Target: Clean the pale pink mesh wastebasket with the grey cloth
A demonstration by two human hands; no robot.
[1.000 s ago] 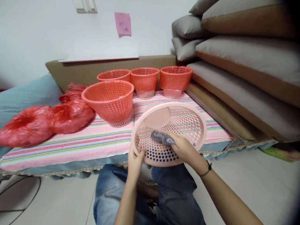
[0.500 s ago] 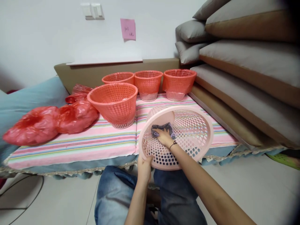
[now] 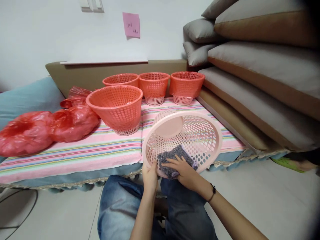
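Observation:
A pale pink plastic basket (image 3: 172, 128) with a lattice wall lies tipped on its side, its wide mouth towards me, over the bed's front edge. My left hand (image 3: 150, 178) is closed on the near left part of its rim, thumb inside. A dark grey cloth (image 3: 178, 150) with purplish edges is spread over the lower inside wall near the rim. My right hand (image 3: 183, 170) presses on this cloth with its fingers spread, the palm partly hidden from view. Part of the basket's lower wall is covered by the cloth and hand.
Several orange-red baskets stand behind, the nearest red basket (image 3: 117, 108) to the left. Red plastic bags (image 3: 75, 123) lie further left on the striped sheet (image 3: 100, 156). Grey-brown cushions (image 3: 252, 80) are stacked at the right. A pink note (image 3: 131, 25) hangs on the wall.
My right hand has drawn the cloth from deep inside the basket towards me, down to the near rim. My left hand keeps its hold. The view has shifted slightly.

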